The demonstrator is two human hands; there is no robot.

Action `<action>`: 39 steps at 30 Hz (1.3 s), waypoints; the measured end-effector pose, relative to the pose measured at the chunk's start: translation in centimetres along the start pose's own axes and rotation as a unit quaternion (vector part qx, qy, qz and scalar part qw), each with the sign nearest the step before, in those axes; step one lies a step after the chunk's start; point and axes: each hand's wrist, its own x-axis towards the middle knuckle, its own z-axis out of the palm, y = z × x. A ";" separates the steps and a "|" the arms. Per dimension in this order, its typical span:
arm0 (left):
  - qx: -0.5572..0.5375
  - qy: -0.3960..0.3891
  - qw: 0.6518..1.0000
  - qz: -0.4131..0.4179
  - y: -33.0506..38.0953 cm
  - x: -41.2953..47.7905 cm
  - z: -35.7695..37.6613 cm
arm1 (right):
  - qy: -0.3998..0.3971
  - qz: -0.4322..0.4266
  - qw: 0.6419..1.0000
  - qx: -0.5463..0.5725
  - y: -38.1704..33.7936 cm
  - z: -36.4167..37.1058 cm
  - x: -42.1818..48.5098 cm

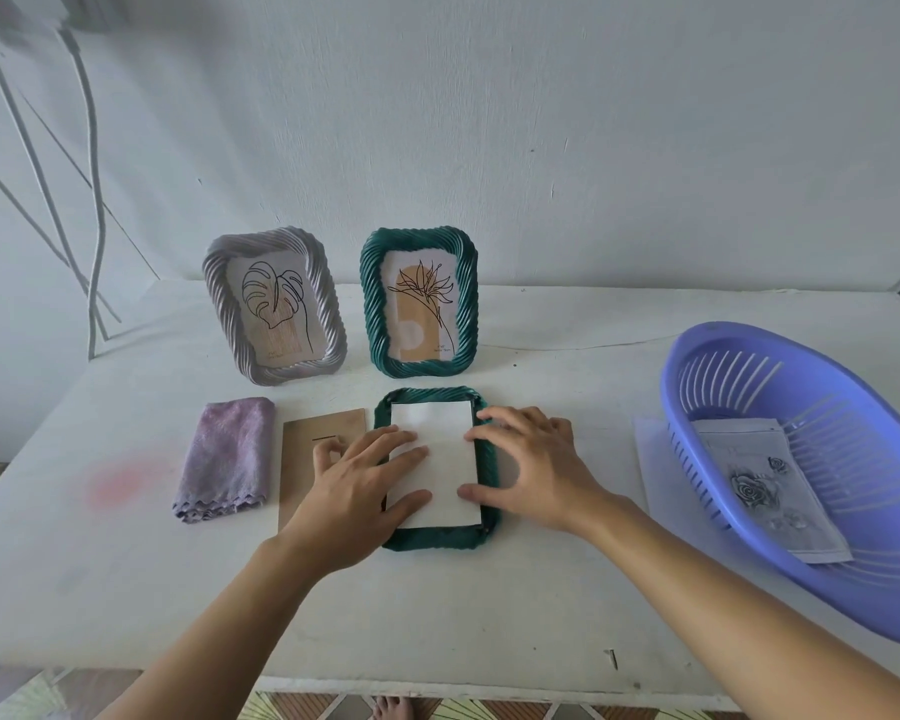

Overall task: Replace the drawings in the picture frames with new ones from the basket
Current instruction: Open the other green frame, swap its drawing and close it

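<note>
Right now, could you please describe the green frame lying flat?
The frame is dark green with a twisted, rope-like ribbed border, plastic by its look. It lies face down on the table, back open, a white sheet in its recess. The left hand and right hand rest on the sheet.

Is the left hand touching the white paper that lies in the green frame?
Touching. The head view shows the left hand with its fingertips and thumb resting on the white paper inside the lying green frame.
</note>
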 end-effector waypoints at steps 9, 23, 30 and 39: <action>-0.019 -0.060 0.998 0.017 -1.5 0.5 -0.6 | 0.001 -0.005 1.000 0.003 -0.2 -0.3 -0.1; -0.019 -0.068 0.997 0.027 -1.9 0.8 -0.9 | -0.028 -0.035 0.999 0.009 1.1 -0.8 0.1; -0.031 -0.110 0.993 0.035 -2.5 0.9 -1.5 | -0.030 -0.025 0.999 0.021 1.1 -0.6 0.1; -0.031 -0.124 0.991 0.032 -2.7 1.3 -1.6 | -0.041 -0.020 0.999 0.024 0.8 -0.8 0.2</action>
